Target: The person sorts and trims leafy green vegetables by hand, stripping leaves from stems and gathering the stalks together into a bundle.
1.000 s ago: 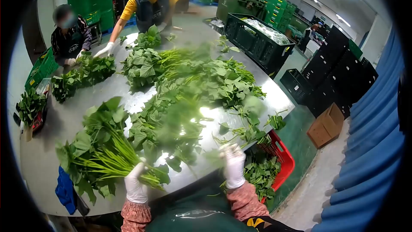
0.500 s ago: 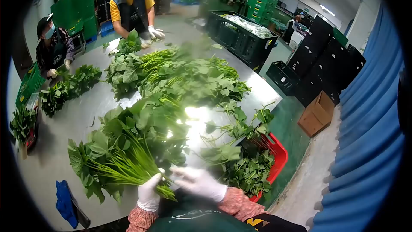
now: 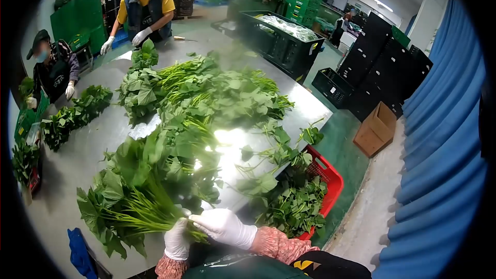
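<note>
My left hand (image 3: pixel 177 238), in a white glove, is closed around the stem ends of a bunch of leafy greens (image 3: pixel 139 206). The bunch lies tilted, its broad leaves to the left and its thin green stems toward me. My right hand (image 3: pixel 223 227), also gloved, meets the left at the stems. Its thumb and fingers are pinched together there; the exact stems between them are partly hidden. Just beyond the bunch, a large pile of leafy greens (image 3: pixel 206 93) covers the middle of the metal table (image 3: pixel 67 186).
A red basket (image 3: pixel 336 188) of greens stands at the table's right edge. At the lower left lies a blue object (image 3: pixel 80 253). Two co-workers stand across the table, near a wooden-handled knife (image 3: pixel 181 39) and a row of bunches (image 3: pixel 77 113). A dark crate (image 3: pixel 279 41) stands at the far right.
My right hand has moved left and closed in on the stems at my left hand. Across the table, the co-worker in yellow sleeves has drawn both hands back from the pile.
</note>
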`<action>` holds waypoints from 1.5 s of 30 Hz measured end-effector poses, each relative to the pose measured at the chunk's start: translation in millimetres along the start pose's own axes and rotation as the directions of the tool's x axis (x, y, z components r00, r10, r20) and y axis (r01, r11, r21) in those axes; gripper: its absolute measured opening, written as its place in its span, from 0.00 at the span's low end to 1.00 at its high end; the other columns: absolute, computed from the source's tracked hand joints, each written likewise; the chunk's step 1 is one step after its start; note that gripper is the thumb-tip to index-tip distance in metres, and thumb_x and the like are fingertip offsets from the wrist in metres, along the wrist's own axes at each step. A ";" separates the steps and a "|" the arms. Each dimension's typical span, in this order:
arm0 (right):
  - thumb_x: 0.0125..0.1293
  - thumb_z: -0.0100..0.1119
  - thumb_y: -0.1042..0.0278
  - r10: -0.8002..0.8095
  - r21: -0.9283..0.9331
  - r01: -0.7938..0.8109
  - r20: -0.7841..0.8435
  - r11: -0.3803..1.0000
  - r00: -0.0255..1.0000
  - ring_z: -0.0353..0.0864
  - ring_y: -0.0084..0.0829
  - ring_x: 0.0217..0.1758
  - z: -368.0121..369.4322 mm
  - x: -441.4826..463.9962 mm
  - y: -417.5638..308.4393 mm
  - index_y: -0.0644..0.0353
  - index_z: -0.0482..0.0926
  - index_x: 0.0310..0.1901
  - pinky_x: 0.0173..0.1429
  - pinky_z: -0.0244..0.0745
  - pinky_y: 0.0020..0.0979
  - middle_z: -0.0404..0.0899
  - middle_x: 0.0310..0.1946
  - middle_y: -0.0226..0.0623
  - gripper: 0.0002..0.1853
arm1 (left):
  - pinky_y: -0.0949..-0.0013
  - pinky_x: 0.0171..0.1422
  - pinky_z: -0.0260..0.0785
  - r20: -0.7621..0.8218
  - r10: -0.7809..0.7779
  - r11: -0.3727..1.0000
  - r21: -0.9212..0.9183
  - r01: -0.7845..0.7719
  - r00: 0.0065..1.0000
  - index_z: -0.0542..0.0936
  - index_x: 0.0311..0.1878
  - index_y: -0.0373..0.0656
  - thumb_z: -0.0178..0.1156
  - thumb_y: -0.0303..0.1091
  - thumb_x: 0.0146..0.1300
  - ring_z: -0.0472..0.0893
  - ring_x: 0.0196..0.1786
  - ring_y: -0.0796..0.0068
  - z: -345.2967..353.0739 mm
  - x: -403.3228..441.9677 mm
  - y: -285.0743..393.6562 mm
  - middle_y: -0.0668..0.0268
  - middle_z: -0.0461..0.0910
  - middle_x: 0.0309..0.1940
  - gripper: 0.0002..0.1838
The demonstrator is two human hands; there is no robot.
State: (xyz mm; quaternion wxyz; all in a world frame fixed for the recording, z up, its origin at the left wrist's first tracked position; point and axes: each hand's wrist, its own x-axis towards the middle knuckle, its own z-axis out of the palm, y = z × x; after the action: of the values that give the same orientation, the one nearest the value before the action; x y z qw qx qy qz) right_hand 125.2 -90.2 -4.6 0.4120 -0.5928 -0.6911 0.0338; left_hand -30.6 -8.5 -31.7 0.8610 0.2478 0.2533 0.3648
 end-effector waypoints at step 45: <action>0.64 0.65 0.57 -0.013 0.123 -0.007 0.161 0.992 0.987 0.83 0.34 0.27 18.6 17.7 6.7 0.52 0.85 0.40 0.32 0.78 0.34 0.83 0.27 0.33 0.10 | 0.65 0.48 0.72 -0.241 0.267 0.952 0.218 -0.216 0.933 0.72 0.52 0.40 0.59 0.23 0.67 0.75 0.34 0.73 -14.3 8.6 28.4 0.66 0.75 0.31 0.13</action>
State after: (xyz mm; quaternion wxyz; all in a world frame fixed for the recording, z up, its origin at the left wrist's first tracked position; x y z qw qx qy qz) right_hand 119.9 -65.0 -11.0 0.3905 -0.5607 -0.7196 0.1237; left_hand -48.5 18.8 -27.2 0.7400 0.3060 0.3680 0.4726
